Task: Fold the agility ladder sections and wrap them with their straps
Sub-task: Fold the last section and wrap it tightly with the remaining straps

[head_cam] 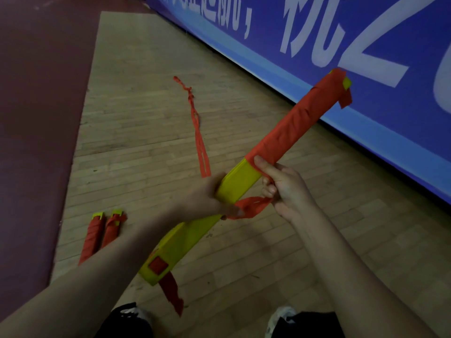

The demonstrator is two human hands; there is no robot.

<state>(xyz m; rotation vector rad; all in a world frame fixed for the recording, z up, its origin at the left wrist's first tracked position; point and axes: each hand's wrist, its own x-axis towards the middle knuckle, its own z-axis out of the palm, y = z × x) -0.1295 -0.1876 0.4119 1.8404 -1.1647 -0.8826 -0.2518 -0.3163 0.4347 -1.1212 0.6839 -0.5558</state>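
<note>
Midway — left hand (pixel 210 198) grips the yellow plastic rungs (pixel 240 182), right hand (pixel 285 189) pinches their red fabric strap (pixel 251 206); two red-wrapped bundles (pixel 94 236) done.

I saw a sports hall: a wooden plank floor (pixel 146 106), a dark red strip (pixel 36 93) beside it, and a long blue banner (pixel 266 32) with big white letters.

Rung bundle (pixel 238 185): yellow plastic, smooth, slight sheen. Strap (pixel 288 132) wound on it: red woven cloth, matt, creased, ends frayed. Loose strap (pixel 198 132) at 12 o'clock: same cloth, crumpled. Floor (pixel 136 106): wood strips, matt, scuffed. Flooring (pixel 36 93) at 9 o'clock: dark red, smooth, matt. Banner (pixel 390 113) at 2 o'clock: blue printed sheet, faint gloss.
</note>
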